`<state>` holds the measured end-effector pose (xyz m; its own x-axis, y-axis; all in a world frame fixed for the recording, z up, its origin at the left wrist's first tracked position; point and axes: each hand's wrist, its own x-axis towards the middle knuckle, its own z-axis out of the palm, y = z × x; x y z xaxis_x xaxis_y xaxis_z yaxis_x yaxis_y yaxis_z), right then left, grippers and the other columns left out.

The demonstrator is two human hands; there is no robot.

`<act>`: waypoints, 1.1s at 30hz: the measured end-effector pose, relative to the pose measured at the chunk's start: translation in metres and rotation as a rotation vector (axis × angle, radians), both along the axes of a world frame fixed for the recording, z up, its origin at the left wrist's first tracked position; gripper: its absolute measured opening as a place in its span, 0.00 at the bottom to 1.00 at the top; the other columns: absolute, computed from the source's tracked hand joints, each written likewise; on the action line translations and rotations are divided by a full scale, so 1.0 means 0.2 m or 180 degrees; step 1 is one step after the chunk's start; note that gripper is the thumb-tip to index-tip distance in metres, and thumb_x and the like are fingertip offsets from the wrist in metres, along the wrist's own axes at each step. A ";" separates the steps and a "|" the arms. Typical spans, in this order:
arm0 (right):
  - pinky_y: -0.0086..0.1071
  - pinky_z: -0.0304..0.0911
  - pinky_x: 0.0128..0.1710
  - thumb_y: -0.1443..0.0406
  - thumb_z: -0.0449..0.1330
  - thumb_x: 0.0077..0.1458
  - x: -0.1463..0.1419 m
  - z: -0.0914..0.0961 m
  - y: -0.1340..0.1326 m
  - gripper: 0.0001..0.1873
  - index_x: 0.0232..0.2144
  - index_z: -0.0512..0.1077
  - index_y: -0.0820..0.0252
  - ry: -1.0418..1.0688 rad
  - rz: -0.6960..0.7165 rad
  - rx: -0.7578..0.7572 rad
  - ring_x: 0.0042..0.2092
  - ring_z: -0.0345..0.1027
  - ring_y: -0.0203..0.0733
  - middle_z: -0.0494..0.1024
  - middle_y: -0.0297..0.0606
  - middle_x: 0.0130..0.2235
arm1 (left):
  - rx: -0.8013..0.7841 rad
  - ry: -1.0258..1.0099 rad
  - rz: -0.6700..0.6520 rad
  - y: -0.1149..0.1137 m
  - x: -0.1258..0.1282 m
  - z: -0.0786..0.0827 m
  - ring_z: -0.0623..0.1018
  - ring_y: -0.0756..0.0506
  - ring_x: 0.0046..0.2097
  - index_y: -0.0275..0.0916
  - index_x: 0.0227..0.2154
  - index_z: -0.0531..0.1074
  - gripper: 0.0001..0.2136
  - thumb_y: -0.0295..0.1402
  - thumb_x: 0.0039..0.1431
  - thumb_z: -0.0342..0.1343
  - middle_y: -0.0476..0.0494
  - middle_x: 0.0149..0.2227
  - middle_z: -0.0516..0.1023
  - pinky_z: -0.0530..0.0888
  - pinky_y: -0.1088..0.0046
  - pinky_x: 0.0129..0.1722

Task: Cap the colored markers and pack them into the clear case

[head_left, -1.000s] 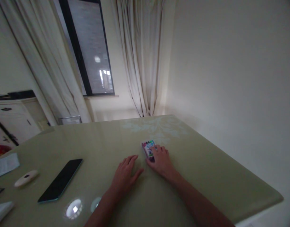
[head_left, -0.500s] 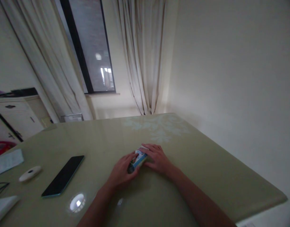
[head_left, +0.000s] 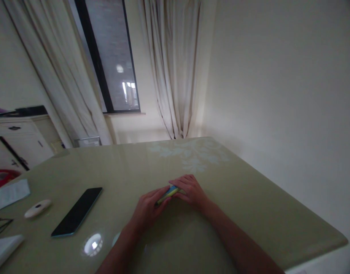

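Observation:
Both hands hold one small printed box [head_left: 169, 193] with a blue edge and a yellow-green side, low over or on the table [head_left: 129, 167]. My left hand [head_left: 149, 205] grips its near left end, thumb below and fingers on top. At the far right end, my right hand [head_left: 189, 190] is closed over it, with the fingers bent across the top. The box lies tilted, showing mainly its narrow side. Most of its upper face is hidden by fingers, and I cannot tell whether it touches the table.
On the left lie a dark phone [head_left: 77, 212], a white computer mouse [head_left: 38, 209], a paper sheet [head_left: 11, 195], a thin black wire-like item [head_left: 1, 227] and a white device edge [head_left: 5, 249]. A wall [head_left: 277, 95] borders the table's right side.
The box has tipped so that its printed top face, visible before, no longer shows and its yellow-green side faces me. Both hands have closed further over it.

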<state>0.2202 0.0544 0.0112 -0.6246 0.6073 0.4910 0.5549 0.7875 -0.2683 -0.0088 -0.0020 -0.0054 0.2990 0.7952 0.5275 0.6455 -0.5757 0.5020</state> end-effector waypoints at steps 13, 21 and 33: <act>0.43 0.62 0.60 0.54 0.47 0.71 0.04 0.01 0.00 0.25 0.65 0.64 0.53 0.0330 0.0331 -0.0079 0.58 0.67 0.47 0.74 0.45 0.58 | -0.0287 -0.0473 0.0166 -0.01 0.01 0.06 0.84 0.42 0.48 0.43 0.50 0.79 0.17 0.44 0.68 0.52 0.43 0.49 0.84 0.79 0.66 0.51; 0.41 0.67 0.51 0.49 0.43 0.71 0.01 -0.04 0.02 0.27 0.45 0.77 0.54 0.1042 0.0186 -0.0459 0.46 0.72 0.45 0.80 0.42 0.41 | -0.0273 -0.0532 0.0068 -0.02 0.03 0.05 0.84 0.42 0.46 0.45 0.51 0.79 0.16 0.43 0.67 0.54 0.44 0.48 0.85 0.79 0.68 0.49; 0.37 0.72 0.42 0.50 0.49 0.67 0.03 -0.10 0.09 0.30 0.65 0.58 0.56 0.1820 -0.0416 -0.1994 0.48 0.73 0.46 0.75 0.47 0.52 | -0.0986 -0.1921 0.0960 0.06 -0.01 0.10 0.81 0.39 0.47 0.37 0.50 0.76 0.25 0.52 0.66 0.48 0.39 0.47 0.83 0.79 0.61 0.46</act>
<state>0.2258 0.0721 -0.0084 -0.2895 0.9215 0.2591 0.2776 0.3399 -0.8986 -0.0116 0.0092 0.0137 -0.2269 0.9360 0.2691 0.3136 -0.1914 0.9301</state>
